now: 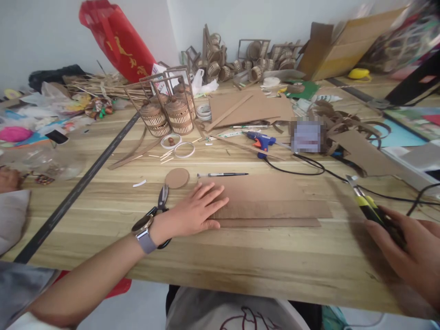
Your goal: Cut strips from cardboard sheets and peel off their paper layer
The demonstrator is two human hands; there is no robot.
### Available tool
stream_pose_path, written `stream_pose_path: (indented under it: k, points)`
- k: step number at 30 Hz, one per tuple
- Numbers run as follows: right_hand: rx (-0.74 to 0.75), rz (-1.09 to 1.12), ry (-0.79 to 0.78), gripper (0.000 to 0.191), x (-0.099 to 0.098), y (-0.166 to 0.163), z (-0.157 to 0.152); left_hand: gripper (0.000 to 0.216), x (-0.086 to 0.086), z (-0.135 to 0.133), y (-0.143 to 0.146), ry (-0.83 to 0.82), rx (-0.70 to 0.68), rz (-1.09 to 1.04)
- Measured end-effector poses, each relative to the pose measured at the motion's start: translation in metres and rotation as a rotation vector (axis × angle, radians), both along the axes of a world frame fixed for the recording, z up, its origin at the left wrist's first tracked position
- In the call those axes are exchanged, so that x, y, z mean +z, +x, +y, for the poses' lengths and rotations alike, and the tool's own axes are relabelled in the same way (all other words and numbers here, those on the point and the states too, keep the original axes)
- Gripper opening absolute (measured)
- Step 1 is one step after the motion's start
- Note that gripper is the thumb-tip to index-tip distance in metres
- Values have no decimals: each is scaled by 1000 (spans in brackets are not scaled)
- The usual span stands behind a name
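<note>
My left hand (199,208) lies flat with fingers spread on the left end of some brown cardboard pieces (271,209). A narrow strip (268,223) runs along their near edge. At the right, my right hand (409,247) grips a yellow and black utility knife (373,206), its blade pointing up and away, apart from the cardboard. Partly under my left wrist is a pair of black scissors (162,201). A round cardboard disc (177,178) and a pen (223,174) lie just beyond my left hand.
A blue glue gun (261,143) with a black cord lies behind the cardboard. Small slatted baskets with frames (180,114) stand at back left, near tape rolls (184,149). Cardboard scraps (360,149) are at right. Another person's hand (9,178) shows at far left.
</note>
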State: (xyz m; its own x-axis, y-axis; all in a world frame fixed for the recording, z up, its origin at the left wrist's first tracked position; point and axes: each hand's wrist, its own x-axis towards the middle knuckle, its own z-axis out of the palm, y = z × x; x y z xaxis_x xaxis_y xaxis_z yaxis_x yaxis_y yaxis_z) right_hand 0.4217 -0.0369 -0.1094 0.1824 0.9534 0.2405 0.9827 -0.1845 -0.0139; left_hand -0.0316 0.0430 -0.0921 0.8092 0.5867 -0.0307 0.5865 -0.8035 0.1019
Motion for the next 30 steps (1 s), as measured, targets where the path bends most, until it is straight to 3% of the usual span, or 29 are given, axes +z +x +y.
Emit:
stream_pose_path:
  k: [3, 7, 11, 18, 25, 30]
  points:
    - [147, 21, 76, 57, 7, -19, -10, 72, -3, 0, 4, 32, 12, 12]
    - [470, 194, -57, 48, 21, -72, -19, 69, -5, -1, 16, 90, 79, 6]
    - [663, 250, 18, 40, 25, -114, -16, 62, -3, 3, 23, 131, 119, -11]
    - [709, 244, 7, 39, 20, -133, -11, 45, 2, 26, 29, 201, 168, -57]
    - [752, 237, 13, 40, 19, -153, -1, 42, 1, 50, 34, 235, 173, -109]
    - [752, 245, 39, 38, 18, -158, -1, 42, -8, 61, 30, 142, 212, -138]
